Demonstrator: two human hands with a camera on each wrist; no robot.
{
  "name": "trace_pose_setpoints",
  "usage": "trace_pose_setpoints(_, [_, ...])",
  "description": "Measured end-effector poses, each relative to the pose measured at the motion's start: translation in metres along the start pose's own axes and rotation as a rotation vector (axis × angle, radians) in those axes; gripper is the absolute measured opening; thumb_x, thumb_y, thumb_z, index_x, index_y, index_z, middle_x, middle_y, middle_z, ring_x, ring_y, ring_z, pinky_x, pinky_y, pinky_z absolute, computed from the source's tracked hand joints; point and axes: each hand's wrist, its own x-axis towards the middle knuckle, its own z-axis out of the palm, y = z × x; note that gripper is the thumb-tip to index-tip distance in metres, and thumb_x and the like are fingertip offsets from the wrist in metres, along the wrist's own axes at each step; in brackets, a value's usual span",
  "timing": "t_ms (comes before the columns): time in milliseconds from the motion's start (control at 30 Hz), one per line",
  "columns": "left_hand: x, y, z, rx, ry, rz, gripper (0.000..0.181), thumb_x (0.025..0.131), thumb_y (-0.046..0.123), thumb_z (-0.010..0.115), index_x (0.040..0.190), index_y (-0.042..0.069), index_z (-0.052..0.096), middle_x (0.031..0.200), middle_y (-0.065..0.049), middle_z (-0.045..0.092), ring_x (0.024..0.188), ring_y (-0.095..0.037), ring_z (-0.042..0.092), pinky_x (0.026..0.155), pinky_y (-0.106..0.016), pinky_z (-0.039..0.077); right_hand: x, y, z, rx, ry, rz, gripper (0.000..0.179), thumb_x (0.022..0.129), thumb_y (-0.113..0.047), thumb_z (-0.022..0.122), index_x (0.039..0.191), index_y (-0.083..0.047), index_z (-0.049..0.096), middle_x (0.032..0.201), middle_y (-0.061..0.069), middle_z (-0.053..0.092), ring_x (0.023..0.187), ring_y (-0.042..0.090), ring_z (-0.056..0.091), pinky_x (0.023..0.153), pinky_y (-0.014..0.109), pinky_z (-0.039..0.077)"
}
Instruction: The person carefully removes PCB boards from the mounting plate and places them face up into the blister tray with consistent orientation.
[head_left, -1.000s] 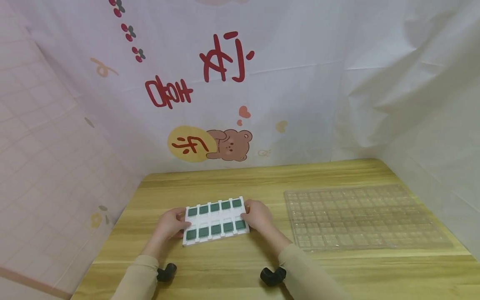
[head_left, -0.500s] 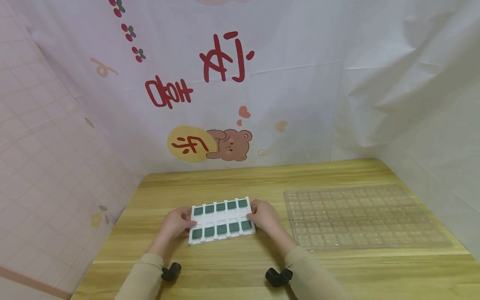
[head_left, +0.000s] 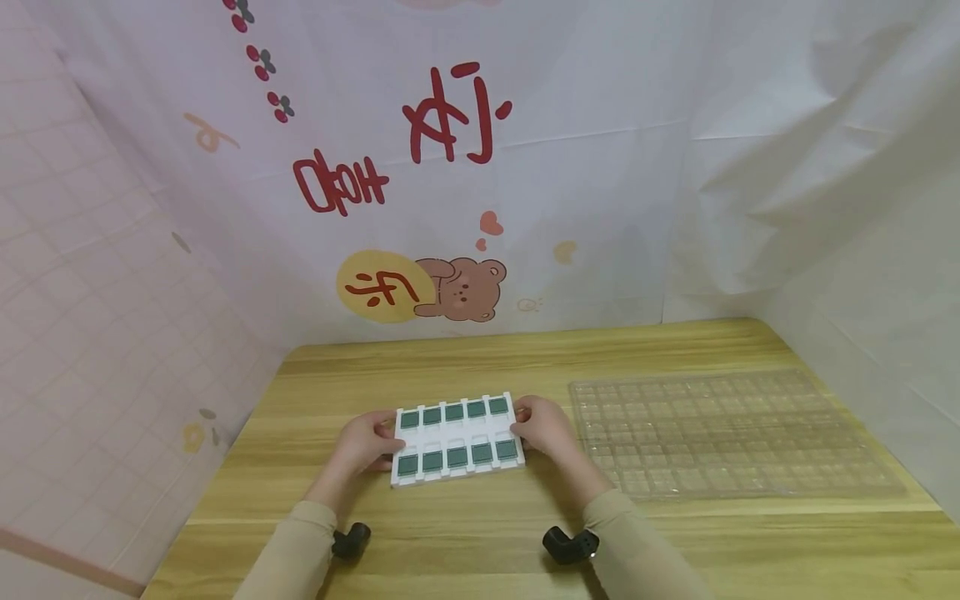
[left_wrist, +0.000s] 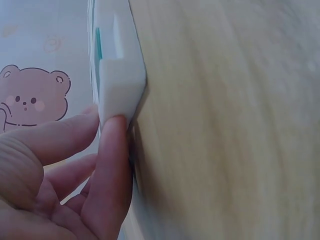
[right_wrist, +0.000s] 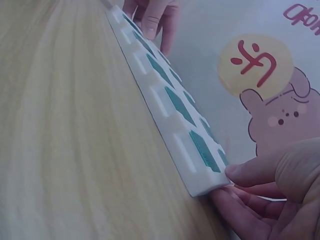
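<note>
A white foam tray (head_left: pixel 457 434) with two rows of green square chips (head_left: pixel 457 457) is held level between both hands. My left hand (head_left: pixel 365 442) pinches its left end, thumb on top and fingers beneath. On the opposite end, my right hand (head_left: pixel 546 427) grips in the same way. The left wrist view has the tray's white corner (left_wrist: pixel 120 87) between thumb and finger. In the right wrist view the tray (right_wrist: pixel 182 155) runs away from the right thumb towards the far left hand, close over the wood.
A clear plastic tray (head_left: pixel 735 433) with many small compartments lies at the right of the wooden table (head_left: pixel 465 542). Behind the table hangs a white printed cloth (head_left: pixel 600 167), with more cloth along both sides. Black wrist devices (head_left: pixel 570 546) sit below the sleeves.
Both hands have shifted to the right together, carrying the white foam tray with them. The grip on each end stays the same, and the clear plastic tray has not moved.
</note>
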Motion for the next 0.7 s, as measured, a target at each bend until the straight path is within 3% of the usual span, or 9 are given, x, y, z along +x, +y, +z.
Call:
trace_pose_setpoints(167, [0.001, 0.001, 0.003, -0.017, -0.012, -0.013, 0.063, 0.080, -0.009, 0.075, 0.138, -0.004, 0.052, 0.095, -0.014, 0.055, 0.072, -0.021, 0.058, 0.058, -0.034, 0.056, 0.001, 0.002, -0.004, 0.095, -0.032, 0.043, 0.033, 0.082, 0.006, 0.071, 0.115, 0.007, 0.064, 0.089, 0.010, 0.061, 0.073, 0.020, 0.061, 0.059, 0.030, 0.056])
trace_pose_setpoints(700, [0.005, 0.009, 0.013, -0.001, -0.050, 0.013, 0.062, 0.082, -0.007, 0.075, 0.139, -0.004, 0.051, 0.095, -0.014, 0.055, 0.074, -0.021, 0.057, 0.058, -0.032, 0.055, 0.000, 0.007, -0.016, 0.115, -0.027, 0.087, 0.035, 0.084, 0.008, 0.069, 0.118, 0.008, 0.061, 0.094, 0.013, 0.060, 0.079, 0.023, 0.061, 0.060, 0.031, 0.056])
